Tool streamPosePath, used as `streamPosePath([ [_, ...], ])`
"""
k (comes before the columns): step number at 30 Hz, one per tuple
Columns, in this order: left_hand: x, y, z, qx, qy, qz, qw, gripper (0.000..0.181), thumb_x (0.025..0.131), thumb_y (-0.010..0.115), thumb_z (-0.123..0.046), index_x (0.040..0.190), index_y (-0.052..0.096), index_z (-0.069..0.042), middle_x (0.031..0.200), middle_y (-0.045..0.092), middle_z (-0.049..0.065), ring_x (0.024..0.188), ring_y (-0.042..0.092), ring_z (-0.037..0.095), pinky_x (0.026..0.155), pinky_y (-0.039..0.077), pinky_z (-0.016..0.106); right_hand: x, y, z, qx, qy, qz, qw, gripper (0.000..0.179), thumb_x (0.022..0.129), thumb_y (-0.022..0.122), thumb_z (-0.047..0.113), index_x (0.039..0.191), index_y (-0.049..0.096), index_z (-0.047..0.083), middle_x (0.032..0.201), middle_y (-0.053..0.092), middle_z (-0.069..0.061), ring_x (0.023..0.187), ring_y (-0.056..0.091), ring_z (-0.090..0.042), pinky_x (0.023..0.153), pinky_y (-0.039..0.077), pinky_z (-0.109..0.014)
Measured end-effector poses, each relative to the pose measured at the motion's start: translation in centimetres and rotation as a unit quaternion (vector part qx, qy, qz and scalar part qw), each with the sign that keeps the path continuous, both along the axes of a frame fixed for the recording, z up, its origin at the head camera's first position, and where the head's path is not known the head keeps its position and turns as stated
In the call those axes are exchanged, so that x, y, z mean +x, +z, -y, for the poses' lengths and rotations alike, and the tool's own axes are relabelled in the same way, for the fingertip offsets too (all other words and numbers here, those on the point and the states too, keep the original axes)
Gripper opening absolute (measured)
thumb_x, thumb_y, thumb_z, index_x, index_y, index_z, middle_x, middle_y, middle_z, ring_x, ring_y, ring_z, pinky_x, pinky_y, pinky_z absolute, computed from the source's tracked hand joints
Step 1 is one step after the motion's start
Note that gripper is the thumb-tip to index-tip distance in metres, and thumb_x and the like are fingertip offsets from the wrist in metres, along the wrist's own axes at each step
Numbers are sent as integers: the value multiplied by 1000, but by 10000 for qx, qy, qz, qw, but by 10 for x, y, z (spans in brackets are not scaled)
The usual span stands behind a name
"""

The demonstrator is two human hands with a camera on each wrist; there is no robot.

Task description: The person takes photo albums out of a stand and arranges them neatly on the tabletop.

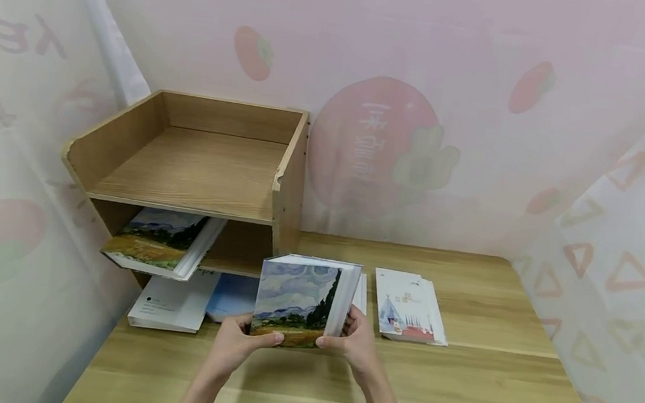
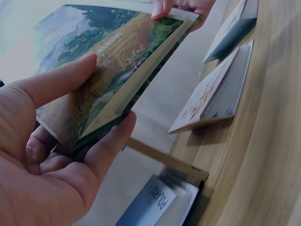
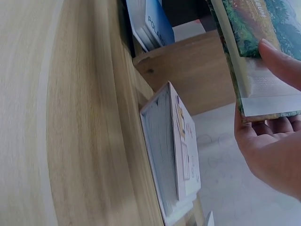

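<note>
A thick photo album (image 1: 294,295) with a painted landscape cover is held up over the table, its pages and back cover showing on the right. My left hand (image 1: 235,341) grips its lower left corner, thumb on the front and fingers behind or below. At the lower right my right hand (image 1: 358,345) holds it the same way. The left wrist view shows the left thumb lying on the painted cover (image 2: 117,47). In the right wrist view, the right thumb presses the cover near a clear sleeve (image 3: 270,84) at the album's edge.
Left stands a wooden shelf unit (image 1: 222,167). A similar landscape album (image 1: 158,238) juts from its middle level. Below are a white album (image 1: 172,307) and a blue one (image 1: 231,296). A white album with a tent picture (image 1: 408,305) lies right; another white edge (image 1: 363,295) is mostly hidden.
</note>
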State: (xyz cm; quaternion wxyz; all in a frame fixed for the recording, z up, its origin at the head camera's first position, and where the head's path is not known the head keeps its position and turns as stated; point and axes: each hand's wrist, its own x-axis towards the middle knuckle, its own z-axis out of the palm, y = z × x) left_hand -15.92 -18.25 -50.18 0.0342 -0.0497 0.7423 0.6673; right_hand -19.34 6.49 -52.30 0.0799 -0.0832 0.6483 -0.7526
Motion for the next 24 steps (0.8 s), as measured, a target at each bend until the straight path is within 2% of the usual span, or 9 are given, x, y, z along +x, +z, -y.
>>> streamPosePath([
  [4,0,-2,-9,-100,123,148,9998,69,71,91,-21,70,23,-10,68,22,-1,62,28,19,62,34,31,3,0,-8,12,-110,100,9999,82,70,85,-6,141,45,-3,124,62,-18,109,60,-32,90,52,-39],
  [5,1,-2,-11,-82,153,191,9997,70,71,91,-21,70,23,-9,68,19,2,62,27,24,62,32,33,4,0,-9,21,-132,125,9998,83,70,85,-6,142,43,-3,125,61,-19,110,60,-32,91,52,-39],
  [7,2,-2,-15,-119,210,208,9995,55,71,91,-22,69,40,-3,74,44,13,78,48,34,74,45,38,5,1,-12,50,-164,136,9998,85,70,85,-5,143,42,-5,127,60,-20,111,59,-32,91,51,-39],
  [8,3,-2,-17,-66,218,246,9994,49,71,91,-22,72,47,0,78,48,21,81,50,40,77,46,40,6,1,-13,75,-195,157,9997,85,70,86,-5,143,41,-5,127,59,-20,112,59,-32,92,51,-39],
  [10,4,-2,-21,23,223,257,9994,54,71,91,-22,73,46,7,80,42,33,80,45,47,77,44,40,7,2,-15,102,-262,193,9994,86,70,86,-5,143,41,-6,127,59,-21,112,59,-32,92,51,-40],
  [12,4,-2,-25,118,214,252,9994,52,71,91,-23,70,47,5,77,48,29,74,51,41,76,47,39,8,2,-18,126,-330,254,9991,87,69,86,-6,144,40,-6,126,60,-21,111,59,-33,92,51,-40],
  [15,4,-3,-31,284,196,286,9990,70,71,90,-22,67,23,-3,62,13,10,53,16,26,56,27,32,9,2,-22,142,-409,367,9984,87,68,85,-8,142,41,-7,123,61,-21,108,60,-32,90,52,-41],
  [18,4,-4,-35,206,109,217,9995,64,74,89,-24,65,28,-9,59,19,-3,55,25,15,58,31,29,11,2,-26,129,-439,400,9982,86,67,85,-9,141,41,-8,122,61,-21,106,60,-32,89,53,-40],
  [24,5,-6,-40,226,-109,185,9995,37,77,87,-24,71,56,-6,58,44,-1,64,43,18,68,40,33,15,-1,-32,79,-474,369,9982,83,69,85,-6,140,42,-7,125,59,-22,106,60,-33,87,54,-39],
])
